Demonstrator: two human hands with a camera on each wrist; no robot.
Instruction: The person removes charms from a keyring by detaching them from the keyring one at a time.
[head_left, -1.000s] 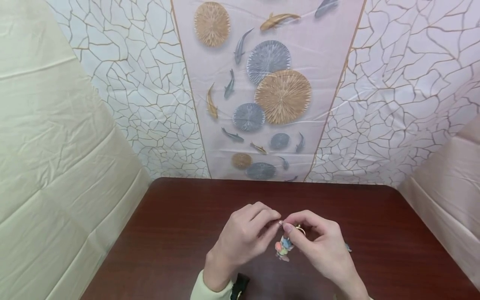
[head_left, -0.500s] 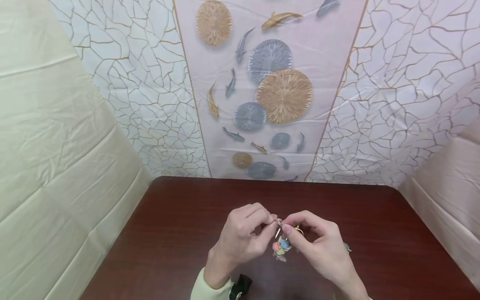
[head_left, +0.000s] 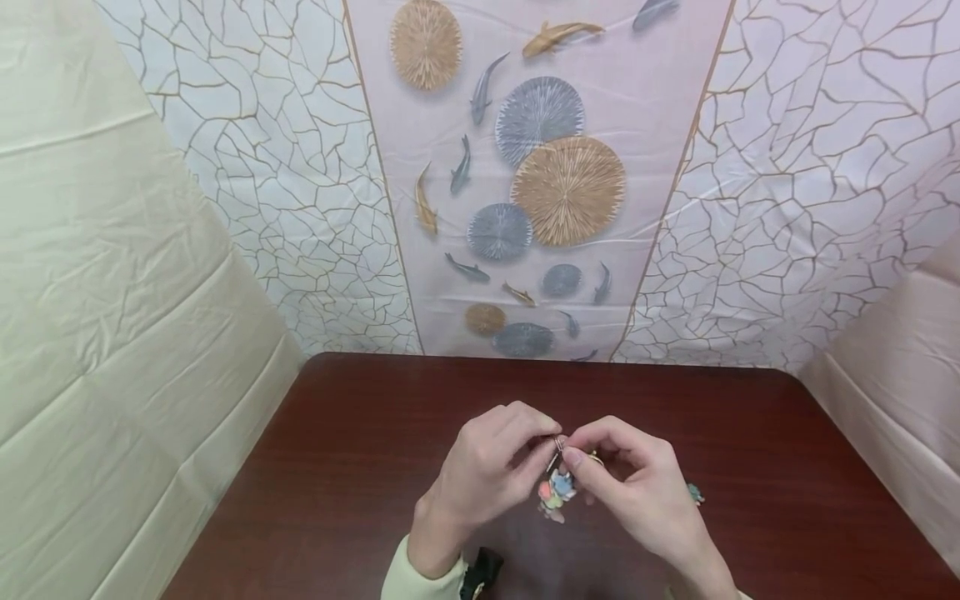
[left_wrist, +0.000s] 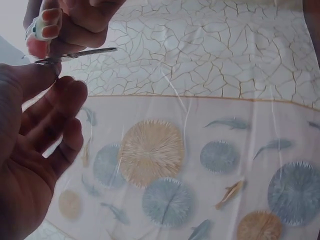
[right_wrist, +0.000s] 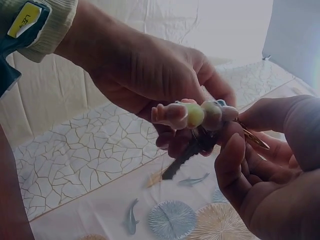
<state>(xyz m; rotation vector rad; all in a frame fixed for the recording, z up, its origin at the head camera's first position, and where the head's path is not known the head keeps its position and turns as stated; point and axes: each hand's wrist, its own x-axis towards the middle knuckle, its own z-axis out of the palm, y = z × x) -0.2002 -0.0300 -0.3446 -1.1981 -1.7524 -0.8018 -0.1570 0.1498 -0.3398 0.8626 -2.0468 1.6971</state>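
In the head view my left hand (head_left: 487, 467) and right hand (head_left: 637, 475) meet fingertip to fingertip above the table. Between them is a keychain with a pastel figurine charm (head_left: 555, 492) that dangles below the fingers. The left thumb and forefinger pinch its small metal key ring (head_left: 558, 445). My right thumb and forefinger grip the keychain beside it, where a gold ring (right_wrist: 256, 139) shows in the right wrist view. A dark key with a notched blade (right_wrist: 182, 160) sticks out below the figurine. Fingers partly hide where key and ring join.
A dark red-brown table (head_left: 352, 433) lies under both hands. One small blue-green object (head_left: 695, 493) peeks out beyond the right hand. A black strap piece (head_left: 482, 573) sits at the left cuff. Patterned cloth (head_left: 525, 208) hangs behind the table, and pale cloth flanks both sides.
The figurine charm has swung slightly left, and the key has come into sight between the hands. My left fingertips have shifted a little on the ring; the right hand stays nearly still.
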